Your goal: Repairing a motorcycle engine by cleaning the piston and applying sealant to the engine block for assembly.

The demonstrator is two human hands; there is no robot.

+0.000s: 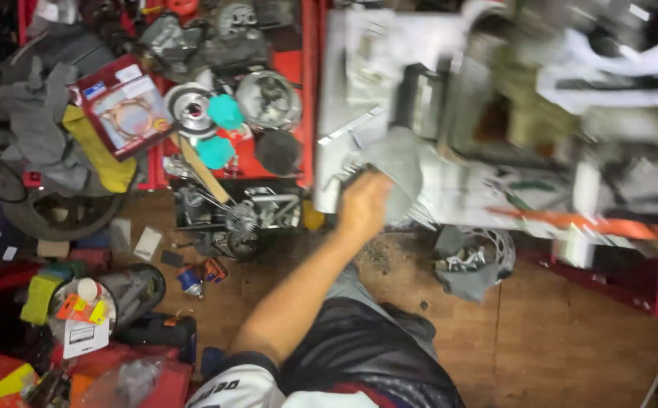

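Overhead, a mechanic's left hand [363,204] reaches up from a bare forearm toward a blurred motorcycle engine [495,136] that stands on a grey stand at the right of the frame. The hand presses a grey rag [397,162] against the engine's lower left side, fingers curled shut around the cloth; motion blur hides how each finger lies. The right hand is out of view. The engine, pale metal with darker recesses, fills the upper right, with an orange strap [593,224] running across the frame just below it. A second grey cloth [469,276] lies on the wooden floor [556,332] under the stand, with small metal parts resting on it. To the left of the hand, a red tray [306,98] holds loose parts: a round silver clutch plate [191,108], two teal caps [223,128], a round metal cover [268,98] and a black disc [278,151]. A wooden hammer handle [202,170] slants across the tray's lower edge. Further left lie a flat red gasket packet [123,106], a yellow cloth [102,155] and a heap of grey rags [38,121]. A black tyre [57,215] rests near the left edge. The person's dark trousers [359,355] show at the bottom, knees near the floor.
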